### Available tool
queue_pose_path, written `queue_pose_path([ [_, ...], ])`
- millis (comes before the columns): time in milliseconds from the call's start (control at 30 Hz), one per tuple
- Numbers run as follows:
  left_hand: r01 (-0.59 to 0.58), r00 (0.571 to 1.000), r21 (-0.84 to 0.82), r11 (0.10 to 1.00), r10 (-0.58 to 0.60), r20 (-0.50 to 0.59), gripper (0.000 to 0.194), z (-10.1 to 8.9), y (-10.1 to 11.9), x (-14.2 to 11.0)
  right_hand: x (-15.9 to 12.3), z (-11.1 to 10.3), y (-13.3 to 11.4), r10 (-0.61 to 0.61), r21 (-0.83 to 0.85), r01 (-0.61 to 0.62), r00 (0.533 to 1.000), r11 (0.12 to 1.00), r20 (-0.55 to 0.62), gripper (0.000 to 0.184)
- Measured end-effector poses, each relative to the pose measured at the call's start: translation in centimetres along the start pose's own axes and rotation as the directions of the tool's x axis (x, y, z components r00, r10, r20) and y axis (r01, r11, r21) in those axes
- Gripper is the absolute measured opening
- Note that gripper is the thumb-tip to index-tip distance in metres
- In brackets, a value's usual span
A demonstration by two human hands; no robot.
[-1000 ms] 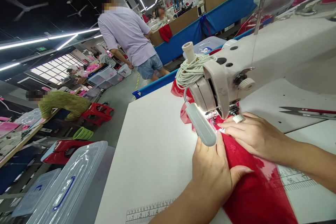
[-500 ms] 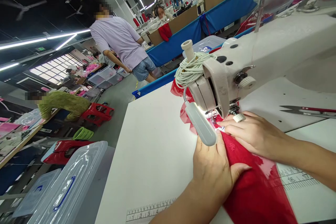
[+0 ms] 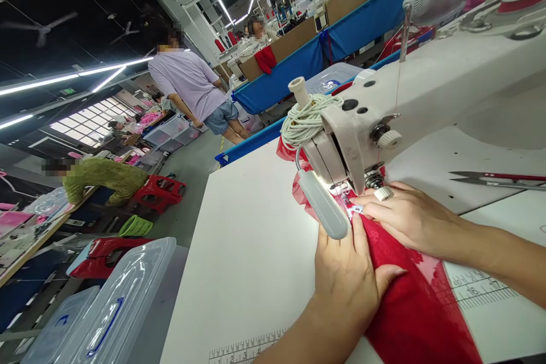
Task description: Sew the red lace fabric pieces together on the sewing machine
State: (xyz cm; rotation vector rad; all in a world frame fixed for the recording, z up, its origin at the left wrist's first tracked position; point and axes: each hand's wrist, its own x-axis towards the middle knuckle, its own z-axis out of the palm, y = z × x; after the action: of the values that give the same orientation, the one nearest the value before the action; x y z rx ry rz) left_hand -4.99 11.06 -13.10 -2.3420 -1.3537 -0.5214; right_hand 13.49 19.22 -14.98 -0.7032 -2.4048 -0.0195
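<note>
A white sewing machine (image 3: pixel 430 91) stands on the white table (image 3: pixel 247 256), with a small lamp (image 3: pixel 323 205) lit at its needle. Red lace fabric (image 3: pixel 409 307) runs from under the presser foot toward me. My left hand (image 3: pixel 347 278) lies on the fabric's left edge, fingers flat and together, thumb spread out on the cloth. My right hand (image 3: pixel 409 217) presses the fabric flat just right of the needle, fingertips pointing at the presser foot. Neither hand grips anything.
Scissors (image 3: pixel 499 180) with red handles lie on the table at the right. Clear plastic bins (image 3: pixel 106 307) sit to the left of the table. A person in a lilac shirt (image 3: pixel 187 82) stands in the aisle; another in green (image 3: pixel 102 176) bends over a bench at left.
The view has tilted slightly. The person in the lilac shirt has walked farther away down the aisle. Both hands stay on the fabric near the needle.
</note>
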Motion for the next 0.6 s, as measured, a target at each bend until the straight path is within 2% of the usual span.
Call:
queue_pose_path([
  [167, 0.001, 1.000, -0.013, 1.000, -0.002, -0.006, 0.076, 0.3, -0.2, 0.0, -0.1, 0.4, 0.0, 0.062, 0.001, -0.062, 0.998, 0.998, 0.019, 0.031],
  [300, 0.047, 0.996, -0.039, 0.998, -0.044, 0.079, 0.075, 0.5, -0.3, -0.1, -0.1, 0.7, 0.0, 0.111, -0.007, -0.111, 0.994, 0.994, 0.016, 0.032],
  [433, 0.077, 0.986, -0.040, 0.996, -0.071, 0.151, 0.076, 0.6, -0.3, -0.3, 0.1, 0.5, 0.2, 0.077, -0.003, -0.077, 0.996, 0.997, 0.047, 0.033],
  [533, 0.089, 0.989, -0.055, 0.995, -0.082, 0.120, 0.076, 0.5, -0.1, -0.5, -0.1, 1.0, 0.3, 0.071, -0.007, -0.071, 0.997, 0.997, -0.023, 0.037],
  [600, 0.091, 0.994, -0.103, 0.991, -0.083, 0.077, 0.068, 0.4, -0.2, -0.5, -0.4, 1.6, 0.5, 0.064, 0.002, -0.064, 0.996, 0.998, -0.063, 0.037],
])
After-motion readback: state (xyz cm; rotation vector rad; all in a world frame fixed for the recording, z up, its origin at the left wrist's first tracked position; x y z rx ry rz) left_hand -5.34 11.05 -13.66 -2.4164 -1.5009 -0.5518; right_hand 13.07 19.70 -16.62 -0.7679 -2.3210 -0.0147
